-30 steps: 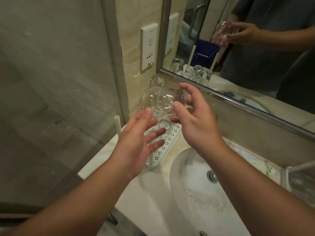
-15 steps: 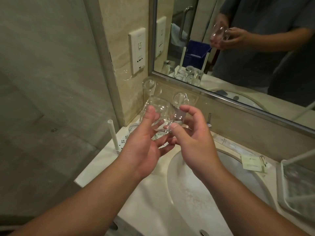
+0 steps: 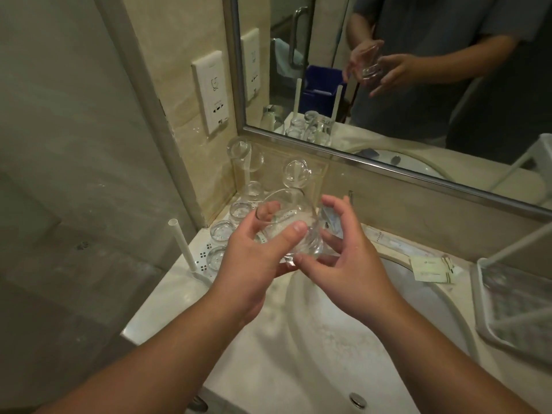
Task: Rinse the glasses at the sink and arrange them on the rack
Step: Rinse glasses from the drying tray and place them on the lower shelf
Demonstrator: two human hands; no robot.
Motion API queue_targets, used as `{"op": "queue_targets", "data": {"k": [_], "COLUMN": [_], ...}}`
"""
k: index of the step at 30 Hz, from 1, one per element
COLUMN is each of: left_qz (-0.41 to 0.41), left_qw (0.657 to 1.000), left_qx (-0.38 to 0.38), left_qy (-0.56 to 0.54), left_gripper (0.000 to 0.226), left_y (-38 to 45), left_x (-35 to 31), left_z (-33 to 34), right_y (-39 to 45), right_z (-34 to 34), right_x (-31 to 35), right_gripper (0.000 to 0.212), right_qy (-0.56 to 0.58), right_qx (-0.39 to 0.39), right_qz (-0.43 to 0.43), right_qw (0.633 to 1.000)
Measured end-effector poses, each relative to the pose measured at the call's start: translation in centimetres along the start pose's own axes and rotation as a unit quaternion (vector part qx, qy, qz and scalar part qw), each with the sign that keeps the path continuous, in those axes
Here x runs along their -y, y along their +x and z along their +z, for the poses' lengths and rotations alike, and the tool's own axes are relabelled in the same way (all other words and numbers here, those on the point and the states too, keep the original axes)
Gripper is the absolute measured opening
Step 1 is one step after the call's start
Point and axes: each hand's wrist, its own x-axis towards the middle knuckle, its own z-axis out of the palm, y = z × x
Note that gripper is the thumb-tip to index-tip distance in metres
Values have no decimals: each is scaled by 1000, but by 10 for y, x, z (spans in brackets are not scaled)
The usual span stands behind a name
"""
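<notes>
- Nearest, two bare forearms reach forward over the pale tabletop [image 3: 167,306], and the hands meet above the far left edge of the sink [image 3: 343,348].
- The left hand [image 3: 254,264] grasps a clear glass [image 3: 286,225]: the thumb presses across its near side and the fingers curl round behind, showing through the wall.
- The glass is tilted, its open mouth turned up and to the left, its thick base down toward the right hand.
- The right hand [image 3: 343,270] cups around the base end with fingers and thumb loosely spread; the thumb tip lies at the base, but whether the fingers actually grip the glass I cannot tell.
- Just left of the left hand, a white perforated rack [image 3: 203,261] lies on the tabletop, with an upright white peg [image 3: 182,246] at its near corner.
- Beyond the left hand, several clear glasses [image 3: 222,231] stand upside down in a row on the rack, and two more [image 3: 295,174] sit upturned on pegs further back.
- Right of the right hand, small paper packets [image 3: 430,268] lie on the tabletop, and a white wire basket [image 3: 513,303] stands further right.
- Farthest off, a wall socket [image 3: 210,91] sits above the rack, and a mirror [image 3: 418,85] reflects both hands with the glass.
</notes>
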Motion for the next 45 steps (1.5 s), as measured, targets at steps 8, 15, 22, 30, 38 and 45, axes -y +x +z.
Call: {"op": "queue_targets", "data": {"k": [8,15,22,30,38,45], "left_qz": [27,11,-10,-64,-107,-89], "left_qw": [993,986,978,964,947,929], "left_qx": [75,120,163,220,257,272], "left_qy": [85,115,128,135,161,235], "left_gripper": [65,75,76,79,80,76], "left_y": [-5,-15,-27,-50,-69,-81], "left_x": [30,54,84,119,155,192], "left_z": [33,75,125,182,239,292], "right_y": [-28,-60,-93,-132,-175,-204], "right_z": [-33,-72,-118,-171,-223,-269], "right_x": [-29,-51,-72,-95,-122,-154], "right_gripper": [103,105,102,90,86,87], "right_qy": [-41,-43,-59,-69,-61,-56], "right_qx": [-30,-55,-105,-170,-208,-244], "right_qz": [27,63,62,59,75,127], "right_qw": [998,996,991,981,973,960]}}
